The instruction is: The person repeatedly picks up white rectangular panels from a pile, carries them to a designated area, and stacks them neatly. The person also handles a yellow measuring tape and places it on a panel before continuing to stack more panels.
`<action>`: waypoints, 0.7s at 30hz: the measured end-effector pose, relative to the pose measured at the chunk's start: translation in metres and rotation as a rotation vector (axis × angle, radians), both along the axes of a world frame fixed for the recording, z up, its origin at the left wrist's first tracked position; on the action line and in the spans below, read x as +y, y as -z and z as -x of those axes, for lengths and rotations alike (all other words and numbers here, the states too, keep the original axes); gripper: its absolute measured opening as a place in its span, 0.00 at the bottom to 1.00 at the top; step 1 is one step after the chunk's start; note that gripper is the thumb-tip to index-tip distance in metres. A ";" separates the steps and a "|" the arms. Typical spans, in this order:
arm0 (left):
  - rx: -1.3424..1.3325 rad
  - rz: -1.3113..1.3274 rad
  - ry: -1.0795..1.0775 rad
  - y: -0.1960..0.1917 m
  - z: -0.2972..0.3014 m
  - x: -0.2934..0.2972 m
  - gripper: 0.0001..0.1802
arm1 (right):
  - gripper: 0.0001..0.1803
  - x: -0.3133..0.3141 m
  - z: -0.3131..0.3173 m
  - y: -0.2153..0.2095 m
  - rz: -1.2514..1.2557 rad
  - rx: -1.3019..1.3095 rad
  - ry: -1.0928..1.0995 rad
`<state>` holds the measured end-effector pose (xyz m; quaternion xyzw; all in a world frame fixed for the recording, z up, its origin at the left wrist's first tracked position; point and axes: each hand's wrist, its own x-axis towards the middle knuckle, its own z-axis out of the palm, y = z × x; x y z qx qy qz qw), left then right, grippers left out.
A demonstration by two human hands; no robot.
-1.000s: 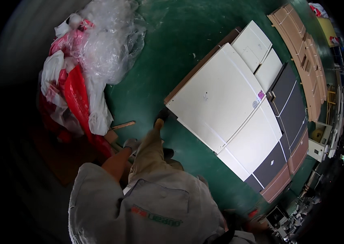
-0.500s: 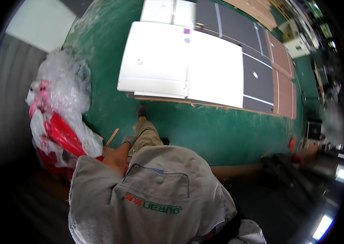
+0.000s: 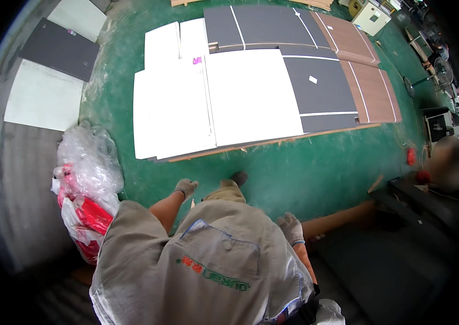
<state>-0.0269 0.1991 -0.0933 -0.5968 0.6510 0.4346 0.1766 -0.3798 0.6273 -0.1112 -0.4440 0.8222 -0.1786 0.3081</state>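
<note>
My left hand [image 3: 186,187], in a pale knit glove, hangs over the green floor in front of the white panels, its fingers loosely bent and apart. Nothing shows in it. My right hand [image 3: 291,228], gloved alike, is low beside my grey jacket [image 3: 208,254], fingers slightly spread and holding nothing that I can see. Ahead lie stacked white panels [image 3: 254,97], with dark grey panels [image 3: 319,84] strapped in white to their right. Neither hand touches the stacks. A thin wooden strip [image 3: 192,203] shows just below my left hand.
Crumpled clear plastic wrap [image 3: 89,160] and red-and-white plastic [image 3: 94,215] lie at left, below white boards [image 3: 44,95]. Brown strapped panels [image 3: 370,92] are at right, with a standing fan [image 3: 442,73] farther off. A dark bench-like surface [image 3: 376,271] is at lower right.
My view has shifted, and the panel stacks now sit lower and farther left. My left hand has swung forward from beside my leg. My right hand has come into view.
</note>
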 end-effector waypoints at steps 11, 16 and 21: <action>-0.189 0.053 0.470 0.046 -0.142 0.059 0.23 | 0.41 -0.064 0.034 -0.046 -0.606 -0.093 -0.106; -0.258 0.036 -0.158 0.121 -0.239 0.000 0.28 | 0.41 -0.148 0.031 -0.056 -0.786 -0.092 -0.157; -0.454 0.184 -0.545 0.157 -0.277 -0.152 0.42 | 0.43 -0.265 -0.011 -0.002 -0.709 -0.173 -0.168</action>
